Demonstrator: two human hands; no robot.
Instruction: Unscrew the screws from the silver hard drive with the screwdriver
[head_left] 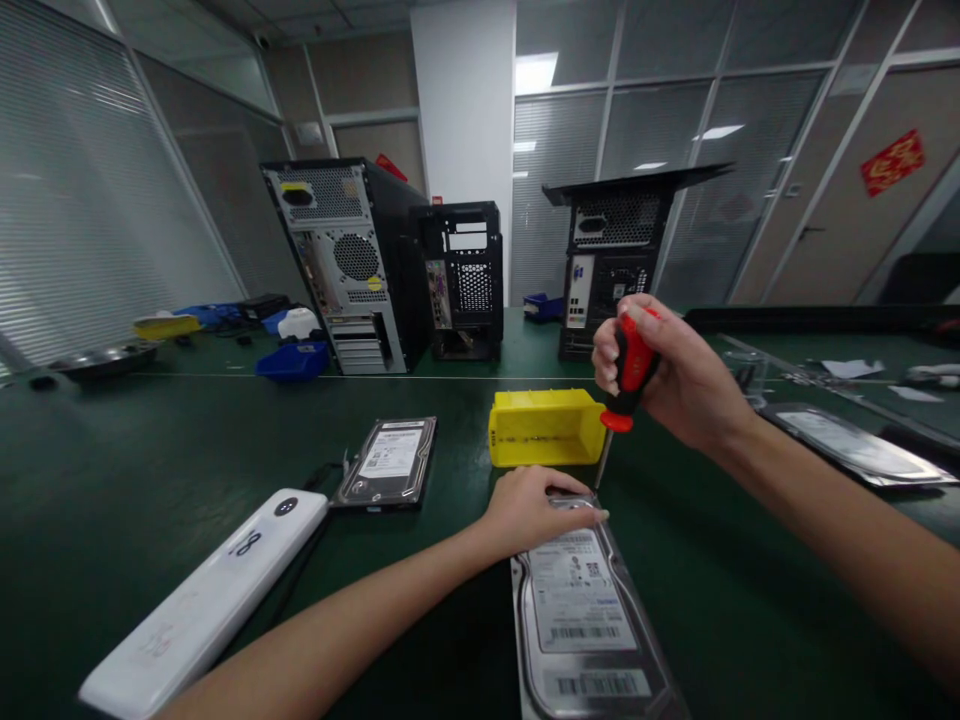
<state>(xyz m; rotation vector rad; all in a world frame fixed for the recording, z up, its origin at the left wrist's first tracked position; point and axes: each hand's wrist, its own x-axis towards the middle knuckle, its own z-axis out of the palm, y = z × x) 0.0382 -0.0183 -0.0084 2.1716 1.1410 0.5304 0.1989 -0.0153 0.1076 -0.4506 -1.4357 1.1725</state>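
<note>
We hold the hard drive (581, 610) flat on the green desk (112, 480) with our left hand (536, 510) pressed palm-down on its far end, fingers spread and gripping nothing, while our right hand (664, 370) is closed around the red handle of a screwdriver (626, 385) whose tip meets the drive's far right corner. We judge the work on this drive to be at an early stage (its labelled cover still sits in place). The yellow bin (546, 428) just beyond shows no contents we can make out, and a second drive (388, 462) lies apart to the left.
</note>
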